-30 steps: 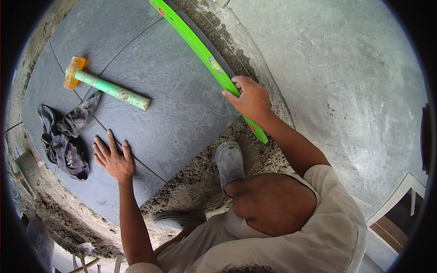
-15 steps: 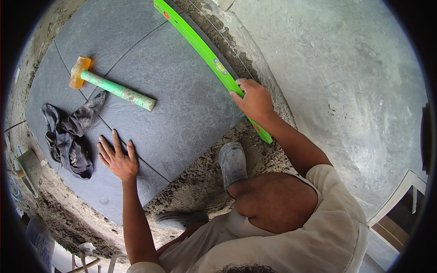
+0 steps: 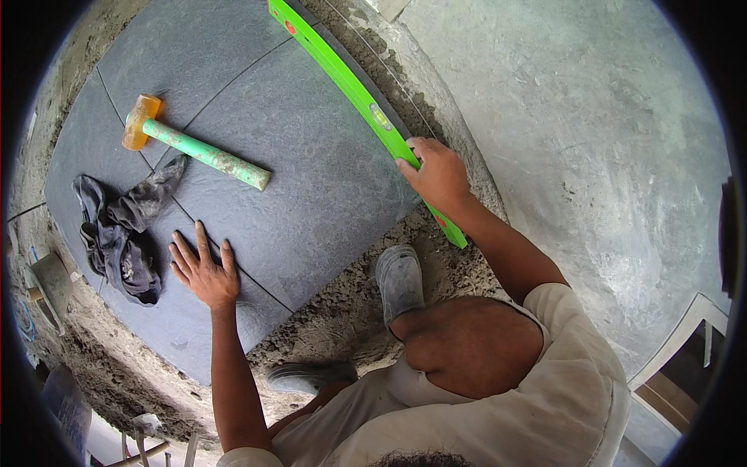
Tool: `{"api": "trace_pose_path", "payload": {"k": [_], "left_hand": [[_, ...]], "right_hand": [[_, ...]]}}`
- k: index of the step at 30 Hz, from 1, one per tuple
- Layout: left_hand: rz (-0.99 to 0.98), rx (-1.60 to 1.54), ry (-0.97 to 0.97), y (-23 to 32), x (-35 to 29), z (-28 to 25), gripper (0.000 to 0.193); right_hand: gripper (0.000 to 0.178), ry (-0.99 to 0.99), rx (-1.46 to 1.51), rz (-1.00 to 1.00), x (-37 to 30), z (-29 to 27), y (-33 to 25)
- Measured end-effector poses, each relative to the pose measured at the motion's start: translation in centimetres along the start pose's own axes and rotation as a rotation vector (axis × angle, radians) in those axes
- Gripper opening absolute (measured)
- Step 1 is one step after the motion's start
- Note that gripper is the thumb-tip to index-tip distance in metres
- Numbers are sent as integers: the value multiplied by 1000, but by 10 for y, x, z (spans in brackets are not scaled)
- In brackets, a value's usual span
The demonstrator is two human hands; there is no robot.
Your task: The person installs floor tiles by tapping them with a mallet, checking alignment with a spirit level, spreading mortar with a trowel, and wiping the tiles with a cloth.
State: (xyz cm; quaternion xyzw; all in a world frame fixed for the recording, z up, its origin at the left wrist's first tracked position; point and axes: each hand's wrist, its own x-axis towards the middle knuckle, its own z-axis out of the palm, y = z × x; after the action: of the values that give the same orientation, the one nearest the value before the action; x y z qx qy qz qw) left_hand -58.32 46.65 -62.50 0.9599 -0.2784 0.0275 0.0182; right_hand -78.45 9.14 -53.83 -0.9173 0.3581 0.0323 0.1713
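My right hand (image 3: 440, 175) grips a bright green spirit level (image 3: 350, 86) near its lower end. The level lies along the right edge of the dark grey floor tiles (image 3: 311, 156), its near tip reaching past them over rough mortar. Flat on a tile at the lower left rests my left hand (image 3: 206, 272), fingers spread, beside a joint. A mallet (image 3: 206, 152) with an amber head and a worn green handle lies across the tiles. Left of my left hand is a crumpled black cloth (image 3: 117, 233).
Rough mortar (image 3: 311, 327) borders the tiles, with my shoes standing on it. A taut string (image 3: 381, 62) runs beside the right edge. Smooth grey concrete (image 3: 591, 156) spreads to the right. A trowel (image 3: 50, 292) is at the far left, and a white-framed object (image 3: 685, 366) at the lower right.
The whole view has shifted very slightly. Both hands, the level, the mallet and the cloth keep their places relative to the tiles.
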Motion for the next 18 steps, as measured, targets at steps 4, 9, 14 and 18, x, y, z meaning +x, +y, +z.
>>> {"api": "trace_pose_path", "payload": {"k": [4, 9, 14, 18], "left_hand": [[-6, 11, -8, 2, 1, -2, 63], [-7, -33, 3, 0, 0, -3, 64], [-10, -20, -8, 4, 0, -5, 63], [-21, -27, -15, 4, 0, -8, 61]], "right_hand": [[36, 48, 8, -21, -1, 4, 5], [32, 118, -11, -78, 3, 7, 3], [35, 61, 51, -40, 12, 7, 2], [35, 28, 45, -14, 15, 3, -6]]}}
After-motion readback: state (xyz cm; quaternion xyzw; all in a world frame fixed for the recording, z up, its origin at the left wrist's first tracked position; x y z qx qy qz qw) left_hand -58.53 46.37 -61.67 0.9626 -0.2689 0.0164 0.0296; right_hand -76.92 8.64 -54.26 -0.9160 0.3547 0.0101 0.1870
